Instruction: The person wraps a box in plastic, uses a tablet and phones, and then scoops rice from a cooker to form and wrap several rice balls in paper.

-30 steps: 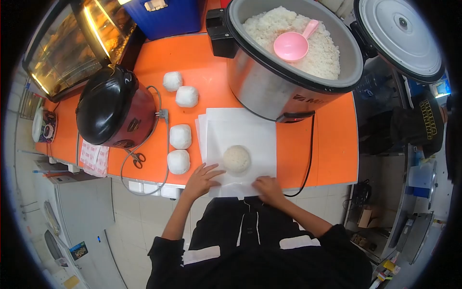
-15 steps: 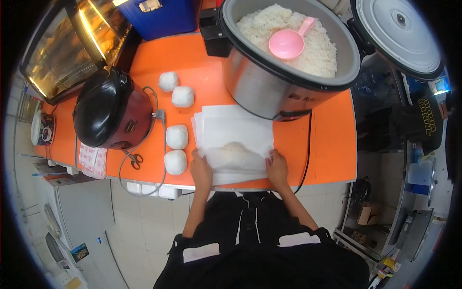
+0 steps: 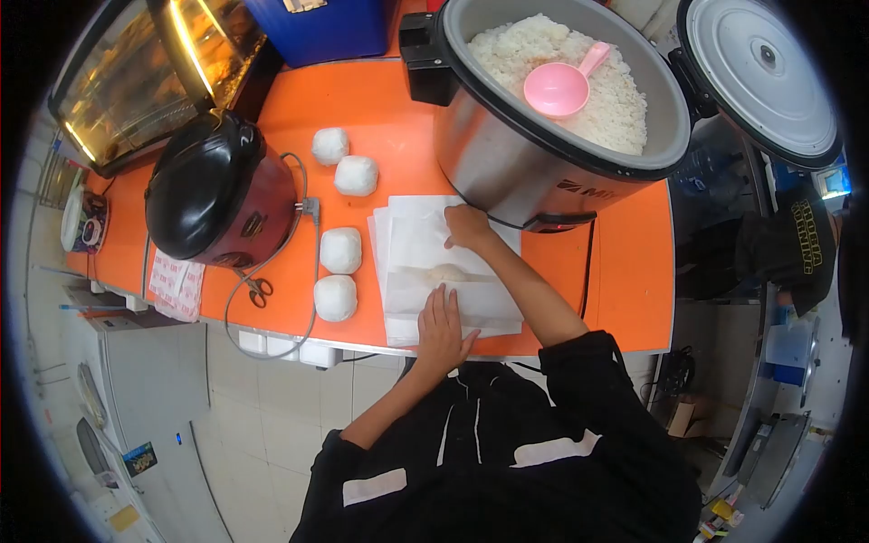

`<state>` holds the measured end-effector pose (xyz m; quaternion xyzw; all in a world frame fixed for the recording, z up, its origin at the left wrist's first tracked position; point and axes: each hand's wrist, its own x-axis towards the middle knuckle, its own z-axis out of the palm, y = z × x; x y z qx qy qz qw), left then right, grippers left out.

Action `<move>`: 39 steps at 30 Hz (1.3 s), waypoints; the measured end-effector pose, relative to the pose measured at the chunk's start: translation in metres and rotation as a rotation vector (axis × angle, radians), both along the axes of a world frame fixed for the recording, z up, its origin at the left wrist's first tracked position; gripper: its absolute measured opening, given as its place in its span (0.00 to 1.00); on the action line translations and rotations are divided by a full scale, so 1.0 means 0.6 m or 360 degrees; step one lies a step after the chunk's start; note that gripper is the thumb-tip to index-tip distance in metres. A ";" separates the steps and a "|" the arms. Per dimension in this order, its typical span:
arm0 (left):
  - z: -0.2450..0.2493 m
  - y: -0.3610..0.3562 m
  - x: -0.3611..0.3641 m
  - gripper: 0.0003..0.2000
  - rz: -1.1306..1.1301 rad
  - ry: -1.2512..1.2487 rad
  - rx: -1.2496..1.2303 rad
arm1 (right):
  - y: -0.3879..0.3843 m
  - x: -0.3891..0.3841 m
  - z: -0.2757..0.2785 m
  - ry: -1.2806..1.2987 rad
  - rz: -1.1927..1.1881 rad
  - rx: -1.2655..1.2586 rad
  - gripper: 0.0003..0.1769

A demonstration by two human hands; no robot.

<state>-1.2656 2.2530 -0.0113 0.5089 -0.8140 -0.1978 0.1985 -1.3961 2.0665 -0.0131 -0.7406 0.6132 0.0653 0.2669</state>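
Note:
A stack of white wrapping paper (image 3: 407,235) lies on the orange table in front of the large rice cooker. Near its middle a small mound of rice (image 3: 445,273) shows, its near side covered by a folded-over part of the top sheet. My left hand (image 3: 441,333) rests on this fold with fingers stretched out, tips touching the paper at the mound's near side. Reaching across to the paper's far side, my right hand (image 3: 467,226) has its fingers bent around the sheet near the far edge.
Several white wrapped packets (image 3: 340,251) stand left of the paper. The large rice cooker (image 3: 507,163) is open, with a pink scoop (image 3: 557,89) on the rice. A smaller dark red cooker (image 3: 222,195), scissors (image 3: 260,291), a cable and a lit display case (image 3: 136,81) are further left.
My hands have left the paper's near corners. The right moved forward to the far edge; the left moved right onto the fold beside the rice. The view has shifted slightly.

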 end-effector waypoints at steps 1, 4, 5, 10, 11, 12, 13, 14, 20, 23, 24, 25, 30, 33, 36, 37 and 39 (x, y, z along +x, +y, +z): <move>-0.004 0.000 -0.001 0.40 0.0015 -0.0054 -0.0019 | 0.003 0.000 -0.015 -0.0001 0.0013 0.0001 0.27; 0.003 0.009 -0.003 0.41 0.0035 -0.0188 -0.0047 | 0.014 0.011 -0.042 -0.0025 0.0110 -0.0335 0.28; 0.007 0.008 -0.005 0.41 0.0036 -0.0264 -0.0051 | 0.029 0.019 -0.046 -0.0010 -0.0009 -0.0486 0.29; 0.006 0.015 -0.004 0.41 0.0083 -0.0180 -0.0027 | 0.031 0.024 -0.006 0.0068 -0.0132 -0.0486 0.31; 0.005 0.014 -0.006 0.41 0.0080 -0.0175 -0.0031 | 0.021 0.021 0.007 0.0101 -0.0106 -0.0328 0.31; 0.003 0.015 -0.008 0.41 0.0085 -0.0171 -0.0032 | 0.013 0.017 0.016 0.0134 -0.0079 -0.0166 0.31; 0.002 0.016 -0.009 0.41 0.0097 -0.0199 -0.0043 | 0.005 0.010 0.005 0.0135 -0.0076 -0.0166 0.31; 0.000 0.018 -0.009 0.41 0.0107 -0.0228 -0.0054 | -0.001 0.004 -0.005 0.0130 0.0053 -0.0108 0.32; 0.001 0.020 -0.009 0.41 0.0143 -0.0224 -0.0079 | 0.007 0.005 0.019 0.0052 0.0177 -0.0225 0.31; 0.002 0.017 -0.010 0.40 0.0150 -0.0239 -0.0057 | -0.012 -0.003 -0.007 -0.0015 0.0147 -0.0165 0.32; 0.004 0.016 -0.010 0.40 0.0142 -0.0237 -0.0055 | -0.010 -0.002 0.002 -0.0064 0.0208 -0.0139 0.32; 0.006 0.016 -0.010 0.40 0.0157 -0.0255 -0.0057 | -0.006 0.000 0.010 -0.0060 0.0201 -0.0138 0.32; 0.004 0.014 -0.011 0.39 0.0180 -0.0246 -0.0077 | 0.010 0.011 0.016 0.0068 0.0024 -0.0142 0.27; 0.000 0.011 -0.007 0.40 0.0144 -0.0273 -0.0078 | 0.049 -0.007 0.012 -0.0301 0.0364 -0.0429 0.26; 0.003 0.015 -0.006 0.40 0.0118 -0.0285 -0.0015 | 0.073 -0.012 0.073 -0.0273 0.0314 -0.0007 0.20; 0.004 0.014 -0.007 0.40 0.0116 -0.0299 -0.0036 | 0.077 -0.017 0.061 -0.0276 0.0309 -0.0004 0.20; 0.004 0.010 -0.005 0.39 0.0100 -0.0313 -0.0063 | 0.083 -0.024 0.035 -0.0442 0.0379 -0.0292 0.14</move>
